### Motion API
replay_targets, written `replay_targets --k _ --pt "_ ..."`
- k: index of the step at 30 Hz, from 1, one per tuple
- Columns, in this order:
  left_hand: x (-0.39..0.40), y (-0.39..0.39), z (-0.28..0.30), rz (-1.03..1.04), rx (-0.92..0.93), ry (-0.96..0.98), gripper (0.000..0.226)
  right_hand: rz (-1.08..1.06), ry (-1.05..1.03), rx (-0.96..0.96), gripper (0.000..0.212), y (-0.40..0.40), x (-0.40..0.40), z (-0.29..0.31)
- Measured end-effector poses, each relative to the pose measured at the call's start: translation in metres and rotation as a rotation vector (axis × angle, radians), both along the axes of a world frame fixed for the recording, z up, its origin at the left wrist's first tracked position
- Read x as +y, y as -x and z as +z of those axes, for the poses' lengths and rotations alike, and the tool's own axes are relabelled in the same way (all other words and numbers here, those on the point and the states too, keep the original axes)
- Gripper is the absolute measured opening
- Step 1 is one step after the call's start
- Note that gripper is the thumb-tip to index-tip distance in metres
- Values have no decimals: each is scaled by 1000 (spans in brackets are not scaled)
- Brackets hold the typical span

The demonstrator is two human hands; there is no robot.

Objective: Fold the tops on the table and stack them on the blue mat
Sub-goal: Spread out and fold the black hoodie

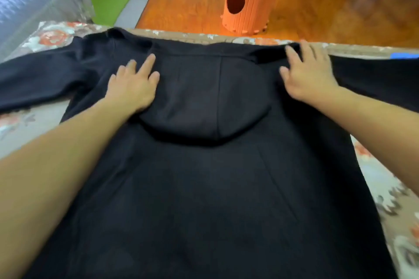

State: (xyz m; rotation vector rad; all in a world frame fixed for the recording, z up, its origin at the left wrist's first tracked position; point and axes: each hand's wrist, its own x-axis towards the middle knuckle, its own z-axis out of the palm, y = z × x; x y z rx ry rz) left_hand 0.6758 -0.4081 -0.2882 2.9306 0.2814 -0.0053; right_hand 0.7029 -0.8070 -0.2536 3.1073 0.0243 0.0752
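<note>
**A:** What lies nearest?

**B:** A black hooded top (204, 188) spread flat, back up, over a table with a flowered cloth (385, 188). Its hood lies folded down over the back, and the sleeves run out to both sides.

**A:** And the hands?

**B:** The left hand (133, 84) presses flat beside the hood, fingers straight and spread. The right hand (306, 75) rests flat at the right shoulder, fingers relaxed, gripping nothing.

**A:** Farther off?

**B:** A sliver of blue mat (405, 55) at the table's far right edge. Beyond, on a wooden floor, stands an orange barrel-shaped house (251, 0).
</note>
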Motion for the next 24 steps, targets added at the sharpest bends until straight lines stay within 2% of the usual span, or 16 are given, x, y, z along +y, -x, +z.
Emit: replay_targets --k 2,4,6,8,10,12,15,17,20,22,24 --pt "-26 38 7 50 -39 -37 64 206 -69 -103 62 51 30 3" --pt "-53 101 16 -40 -149 -67 65 246 -99 -28 59 109 36 -6" --pt "-66 173 15 -96 -159 -32 64 215 -36 88 64 158 15 -22" --pt "-61 244 5 -143 -40 -67 62 149 31 138 74 190 -22 -31" --pt "-42 286 2 -208 63 -121 64 -10 13 190 72 205 -50 -25" --pt "-22 306 6 -216 98 -140 67 -53 15 143 65 227 -55 -15" --pt "3 331 4 -108 121 -213 65 341 -54 -22 63 284 -25 -15" --pt "27 348 2 88 183 -146 62 511 -42 120 71 325 -11 -27" --pt "46 363 15 228 284 -100 62 431 -14 250 80 344 -13 -30" --pt "39 364 27 200 261 -257 57 400 -6 227 78 350 -14 -25" --pt "17 361 38 -28 62 -316 53 451 27 221 74 367 -17 -20"
